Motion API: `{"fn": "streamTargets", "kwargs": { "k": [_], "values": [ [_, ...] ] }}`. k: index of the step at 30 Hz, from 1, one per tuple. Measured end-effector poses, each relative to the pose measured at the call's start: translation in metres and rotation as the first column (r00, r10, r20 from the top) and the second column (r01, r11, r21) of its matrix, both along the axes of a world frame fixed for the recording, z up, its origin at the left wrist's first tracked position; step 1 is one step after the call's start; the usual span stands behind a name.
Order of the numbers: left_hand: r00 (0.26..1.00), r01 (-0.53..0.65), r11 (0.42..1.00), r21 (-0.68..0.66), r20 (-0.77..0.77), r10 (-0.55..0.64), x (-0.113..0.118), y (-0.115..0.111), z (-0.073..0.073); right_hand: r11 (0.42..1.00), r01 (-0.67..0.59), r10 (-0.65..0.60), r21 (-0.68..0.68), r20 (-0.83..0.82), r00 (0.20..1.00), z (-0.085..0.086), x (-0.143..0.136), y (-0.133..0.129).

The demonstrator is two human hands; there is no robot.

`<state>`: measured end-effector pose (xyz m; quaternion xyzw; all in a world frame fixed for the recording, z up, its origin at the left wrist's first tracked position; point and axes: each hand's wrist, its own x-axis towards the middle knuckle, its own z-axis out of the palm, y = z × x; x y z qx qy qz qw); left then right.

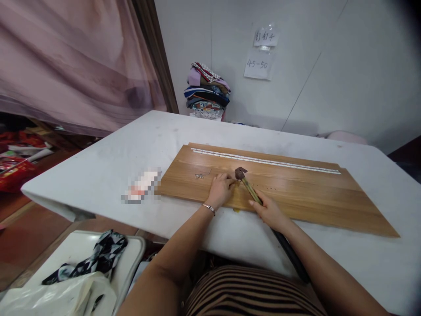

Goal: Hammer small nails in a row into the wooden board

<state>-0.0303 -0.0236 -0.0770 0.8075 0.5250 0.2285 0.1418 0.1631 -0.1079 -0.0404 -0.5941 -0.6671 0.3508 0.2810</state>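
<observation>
A wooden board [315,197] lies on the white-covered table. My right hand [268,210] is wrapped round the handle of a hammer [251,189], whose rusty head is just above the board. Beside the hammer head, my left hand [222,188] rests low over the board with its fingertips pinched together; what they hold is too small to make out. A little pile of nails [199,176] lies on the board to the left of that hand. Several small dark marks run in a row to the right of the hammer. Two white measuring strips [266,161] lie along the far side of the board.
The white table [115,153] carries a blurred-out object [141,186] left of the board. Folded cloths [207,92] are stacked at the back by the wall. A white chair [134,245] with a patterned cloth and plastic bag stands at the lower left. A pink curtain [75,57] hangs upper left.
</observation>
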Motion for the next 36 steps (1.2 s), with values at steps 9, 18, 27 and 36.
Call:
{"fn": "streamTargets", "kwargs": {
  "k": [9, 18, 27, 36],
  "values": [
    [1.000, -0.002, 1.000, -0.009, 0.019, 0.002, -0.001, 0.000, 0.000, 1.000, -0.003, 0.004, 0.022, -0.034, 0.999, -0.001, 0.000, -0.001],
    [1.000, -0.011, 1.000, -0.006, 0.012, 0.011, 0.000, -0.003, 0.000, 0.999, -0.006, 0.005, -0.032, -0.027, 1.000, -0.004, 0.003, -0.001],
    [1.000, -0.013, 1.000, 0.016, -0.004, 0.013, 0.000, -0.005, -0.005, 0.981, 0.058, -0.049, -0.185, 0.055, 0.997, -0.010, 0.006, -0.003],
    [1.000, -0.018, 1.000, 0.010, 0.007, 0.018, -0.001, -0.004, -0.003, 0.984, 0.024, -0.021, -0.177, 0.017, 1.000, -0.006, 0.003, -0.003]
  ]
}}
